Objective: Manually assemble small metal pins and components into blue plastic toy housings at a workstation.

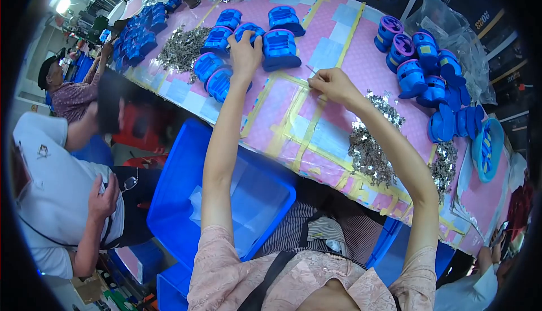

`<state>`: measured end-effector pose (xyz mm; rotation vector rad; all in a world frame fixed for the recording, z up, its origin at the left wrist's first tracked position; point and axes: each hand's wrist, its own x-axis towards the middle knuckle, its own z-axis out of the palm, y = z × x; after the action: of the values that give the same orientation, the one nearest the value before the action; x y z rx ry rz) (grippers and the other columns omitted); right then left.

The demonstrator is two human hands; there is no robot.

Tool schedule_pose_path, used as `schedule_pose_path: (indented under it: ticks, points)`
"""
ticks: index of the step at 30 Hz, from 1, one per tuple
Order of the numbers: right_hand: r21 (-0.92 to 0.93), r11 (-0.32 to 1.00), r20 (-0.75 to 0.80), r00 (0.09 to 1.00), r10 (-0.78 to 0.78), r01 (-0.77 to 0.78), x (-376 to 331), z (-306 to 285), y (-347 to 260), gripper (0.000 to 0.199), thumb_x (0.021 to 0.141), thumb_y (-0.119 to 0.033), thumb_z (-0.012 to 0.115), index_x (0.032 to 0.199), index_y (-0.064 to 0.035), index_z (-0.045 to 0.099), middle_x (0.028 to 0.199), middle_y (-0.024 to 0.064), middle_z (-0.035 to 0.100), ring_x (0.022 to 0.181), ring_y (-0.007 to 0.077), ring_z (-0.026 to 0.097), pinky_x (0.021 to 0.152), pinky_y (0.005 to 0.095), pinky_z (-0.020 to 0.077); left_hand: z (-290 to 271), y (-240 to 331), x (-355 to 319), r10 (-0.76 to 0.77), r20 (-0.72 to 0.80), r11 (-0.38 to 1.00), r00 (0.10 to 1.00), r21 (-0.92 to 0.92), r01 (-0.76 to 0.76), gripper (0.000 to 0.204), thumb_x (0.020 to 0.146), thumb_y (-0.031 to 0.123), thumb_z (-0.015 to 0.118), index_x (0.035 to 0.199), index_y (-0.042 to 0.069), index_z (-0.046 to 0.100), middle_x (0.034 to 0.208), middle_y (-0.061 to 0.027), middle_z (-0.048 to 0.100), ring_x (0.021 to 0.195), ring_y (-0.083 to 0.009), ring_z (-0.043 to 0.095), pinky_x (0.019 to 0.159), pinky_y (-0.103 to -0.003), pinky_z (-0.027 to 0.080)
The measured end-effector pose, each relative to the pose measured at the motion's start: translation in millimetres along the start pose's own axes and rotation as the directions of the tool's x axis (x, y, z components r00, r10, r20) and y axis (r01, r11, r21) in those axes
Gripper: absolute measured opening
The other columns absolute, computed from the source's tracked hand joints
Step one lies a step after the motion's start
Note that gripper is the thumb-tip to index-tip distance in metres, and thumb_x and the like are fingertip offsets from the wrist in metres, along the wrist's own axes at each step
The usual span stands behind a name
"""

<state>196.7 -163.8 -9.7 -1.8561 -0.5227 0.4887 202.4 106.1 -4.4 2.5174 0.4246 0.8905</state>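
My left hand (pixel 246 61) reaches over a blue plastic housing (pixel 249 28) with a pink rim, its fingers and thumb gripping the sides. More housings of the same kind stand around it, such as a larger-looking one (pixel 280 48) just right of the hand and one (pixel 209 65) to its lower left. My right hand (pixel 334 88) is closed in a pinch on a thin, dark stick-like piece (pixel 311 70), pointing up and left towards the housings. Its exact kind is too small to tell. The hand hovers over the pink table covering (pixel 293 93).
Piles of small silvery metal pieces lie left (pixel 183 49) and right (pixel 372 150). Blue parts cluster at right (pixel 432 88) and far left (pixel 138 37), with a teal basket (pixel 481 158) at the right edge. A blue bin (pixel 175 184) stands below; a person in white (pixel 62 170) is left.
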Motion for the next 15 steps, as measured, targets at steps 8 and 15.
schedule_pose_path:
  ticks: [8,15]
  points:
    - [-0.157,0.988,0.098,0.995,0.014,0.002,-30,2,-14,0.027,0.091,-0.026,0.065,0.082,-0.0002,0.068,0.067,0.0017,0.06,0.065,0.0082,0.055,0.063,0.0281,0.0444,26,-18,57,0.328,0.128,0.94,0.936,-0.139,-0.311,0.03,0.091,0.025,0.063,0.111,0.003,0.057,0.115,-0.0211,0.061,0.111,-0.0376,0.058,0.089,-0.042,0.047]
    - [-0.166,0.986,0.104,0.995,-0.002,0.019,-57,7,-28,0.038,0.089,-0.034,0.061,0.08,0.003,0.064,0.065,0.0115,0.06,0.063,0.0181,0.059,0.06,0.0374,0.0465,16,-27,84,0.376,0.031,0.925,0.926,-0.071,-0.373,0.043,0.09,0.028,0.064,0.12,0.0,0.054,0.116,-0.0236,0.059,0.109,-0.0404,0.056,0.09,-0.045,0.047]
